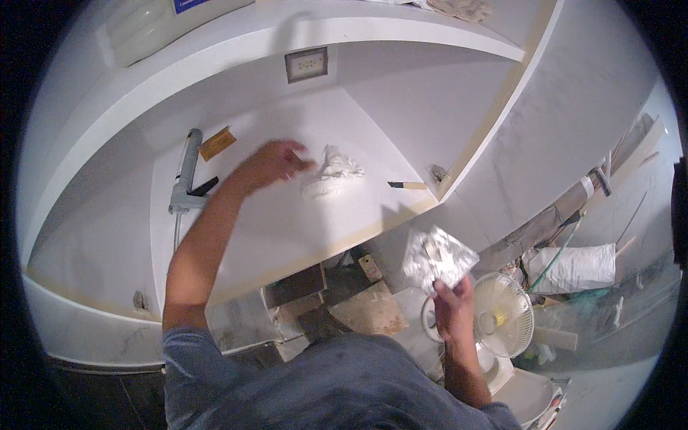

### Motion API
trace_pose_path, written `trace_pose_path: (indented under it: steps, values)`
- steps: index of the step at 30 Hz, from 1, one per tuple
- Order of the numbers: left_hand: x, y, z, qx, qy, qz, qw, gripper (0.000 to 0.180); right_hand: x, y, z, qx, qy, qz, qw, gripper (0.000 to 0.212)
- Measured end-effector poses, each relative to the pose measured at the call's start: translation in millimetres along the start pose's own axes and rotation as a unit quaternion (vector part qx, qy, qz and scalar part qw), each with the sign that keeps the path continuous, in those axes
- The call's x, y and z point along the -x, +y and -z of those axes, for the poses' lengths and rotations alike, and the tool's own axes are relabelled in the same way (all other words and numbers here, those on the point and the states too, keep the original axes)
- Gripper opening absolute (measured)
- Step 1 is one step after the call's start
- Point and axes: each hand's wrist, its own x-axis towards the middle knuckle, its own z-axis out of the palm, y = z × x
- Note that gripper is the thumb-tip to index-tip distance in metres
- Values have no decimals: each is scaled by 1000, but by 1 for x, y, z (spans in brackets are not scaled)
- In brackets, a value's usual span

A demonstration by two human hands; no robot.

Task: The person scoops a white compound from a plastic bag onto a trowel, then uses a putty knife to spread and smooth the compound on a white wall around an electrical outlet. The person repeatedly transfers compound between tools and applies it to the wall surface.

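My left hand point(279, 165) is over the white shelf board point(265, 236), slightly blurred, its fingers loosely bent and apart with nothing visible in them. Just right of its fingertips lies a crumpled white plastic bag or cloth point(340, 166). Lower on the right, my right hand point(454, 308) grips the near corner of a shiny, silvery square sheet or plate point(451, 259) smeared with whitish paste. A grey caulking gun point(189, 161) lies left of my left forearm, beside a small brown-yellow packet or piece of paper point(217, 143). A small dark-tipped strip with a wooden part point(407, 185) rests near the board's right end.
A socket box point(307, 65) is set in the back wall. An upper shelf point(373, 30) holds a pale container point(172, 25). Below right stand a fan point(503, 315), a white sack point(573, 269) and floor clutter. A marbled wall panel point(516, 193) borders the right side.
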Motion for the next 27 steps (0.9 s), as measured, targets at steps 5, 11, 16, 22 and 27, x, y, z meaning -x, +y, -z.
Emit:
trace_pose_path:
  steps: [5,11,16,22,27]
  values:
    - [40,23,-91,371,-165,-85,910,47,-73,-21,-86,5,-133,-3,991,55]
    - [8,29,-83,483,96,-77,867,37,-163,-4,-189,21,-287,-5,958,49]
    - [-45,-57,-27,501,216,-90,833,28,-231,37,-212,77,-352,-26,932,48]
    - [-61,-117,-15,534,234,-40,812,24,-217,23,-158,88,-291,27,952,27]
    - [-111,-139,32,522,285,-8,804,19,-245,-5,-151,221,-237,87,942,14]
